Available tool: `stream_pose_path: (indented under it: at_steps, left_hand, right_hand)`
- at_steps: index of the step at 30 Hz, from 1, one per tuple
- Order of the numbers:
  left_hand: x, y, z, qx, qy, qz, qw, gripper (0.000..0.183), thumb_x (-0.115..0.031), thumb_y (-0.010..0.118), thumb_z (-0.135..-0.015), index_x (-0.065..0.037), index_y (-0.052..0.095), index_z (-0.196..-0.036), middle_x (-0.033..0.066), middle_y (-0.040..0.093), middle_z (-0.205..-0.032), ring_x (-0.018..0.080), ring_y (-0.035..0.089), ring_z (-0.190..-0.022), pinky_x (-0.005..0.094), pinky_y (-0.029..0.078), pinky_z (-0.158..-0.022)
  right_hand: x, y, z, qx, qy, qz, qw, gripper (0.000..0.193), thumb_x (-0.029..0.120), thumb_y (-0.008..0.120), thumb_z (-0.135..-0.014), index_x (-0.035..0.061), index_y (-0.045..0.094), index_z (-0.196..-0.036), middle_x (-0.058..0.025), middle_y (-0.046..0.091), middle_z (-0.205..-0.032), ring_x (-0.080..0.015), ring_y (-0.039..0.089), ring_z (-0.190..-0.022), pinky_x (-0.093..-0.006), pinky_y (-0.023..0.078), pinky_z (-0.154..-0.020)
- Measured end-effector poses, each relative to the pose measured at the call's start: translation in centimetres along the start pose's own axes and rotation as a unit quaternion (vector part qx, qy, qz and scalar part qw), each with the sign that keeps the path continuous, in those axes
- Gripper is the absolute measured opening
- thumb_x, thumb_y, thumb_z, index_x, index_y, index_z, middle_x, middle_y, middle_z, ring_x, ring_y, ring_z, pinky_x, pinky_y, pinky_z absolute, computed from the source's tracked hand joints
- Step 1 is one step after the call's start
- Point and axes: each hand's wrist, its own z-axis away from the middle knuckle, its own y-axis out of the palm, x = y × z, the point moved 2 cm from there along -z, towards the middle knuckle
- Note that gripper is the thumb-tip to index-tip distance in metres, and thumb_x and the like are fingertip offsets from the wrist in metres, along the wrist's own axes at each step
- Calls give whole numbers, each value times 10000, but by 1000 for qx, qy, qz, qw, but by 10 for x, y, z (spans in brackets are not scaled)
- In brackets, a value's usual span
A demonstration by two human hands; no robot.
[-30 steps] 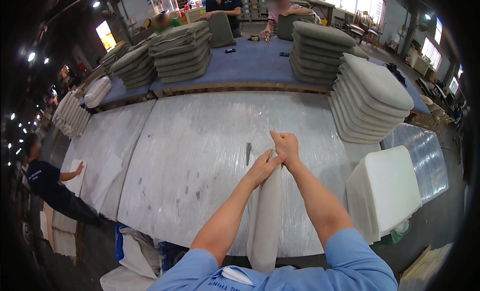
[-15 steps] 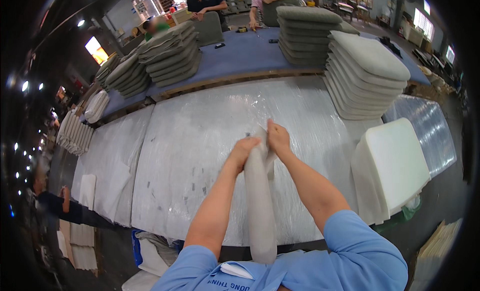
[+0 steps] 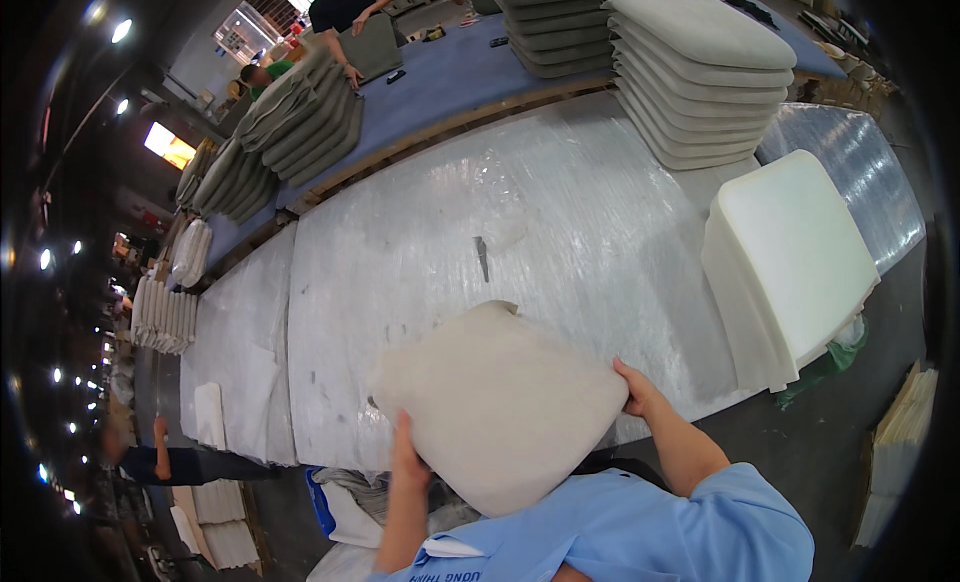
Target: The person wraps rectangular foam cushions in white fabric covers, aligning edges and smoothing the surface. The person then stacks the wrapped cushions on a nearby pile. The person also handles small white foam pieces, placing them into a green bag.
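A light beige seat cushion with rounded corners lies flat in front of me, partly over the near edge of the plastic-wrapped worktable. My left hand grips its left edge, the thumb side up and the other fingers partly hidden. At the right corner my right hand holds the cushion, with fingers tucked around its side. A small flap of cloth sticks up at the cushion's far corner. Beyond it, a narrow dark strip lies on the table; I cannot tell what it is.
White foam pads are stacked at the right. Behind them rises a pile of beige cushions. Grey-green cushions stand on the blue table, where a co-worker handles another. A blue-rimmed bin with cloth sits below the near edge.
The cushion was folded narrow and upright between both hands; now it is spread flat and broad. My hands have moved apart and nearer my body. The view has shifted.
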Motion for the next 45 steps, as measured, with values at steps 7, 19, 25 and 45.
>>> stream_pose_path:
  at_steps: [7, 19, 25, 45]
  left_hand:
    - [95, 5, 74, -36, -9, 73, 997, 586, -373, 542, -1060, -20, 415, -1510, 189, 562, -1455, 365, 563, -1317, 522, 491, -1082]
    - [157, 101, -7, 71, -59, -91, 991, 669, -571, 410, -1076, -71, 447, -1520, 135, 583, -1440, 276, 553, -1312, 483, 407, -1125]
    - [52, 151, 2, 139, 107, 27, 984, 721, -472, 427, -1100, -20, 227, -1624, 126, 353, -1635, 275, 354, -1478, 387, 327, -1184]
    - [-27, 176, -29, 113, 318, -138, 931, 748, -295, 548, -1047, 14, 192, -1628, 181, 281, -1655, 271, 336, -1484, 349, 295, -1198]
  right_hand:
    - [77, 87, 24, -72, -175, 194, 963, 578, 278, 759, -897, -36, 572, -1344, -179, 685, -1206, -270, 676, -1070, -416, 542, -928]
    - [55, 219, 212, -32, -590, 541, 598, 731, 271, 789, -806, -7, 476, -1406, -227, 525, -1203, -353, 526, -1136, -416, 464, -990]
    - [-8, 205, 230, 133, -442, 547, 698, 725, 429, 731, -917, 21, 467, -1455, -234, 448, -1236, -355, 488, -1129, -415, 443, -989]
    - [104, 332, 16, 155, -481, 434, 746, 408, 326, 515, -1085, 28, 607, -1348, -53, 648, -1082, -143, 568, -998, -302, 458, -935]
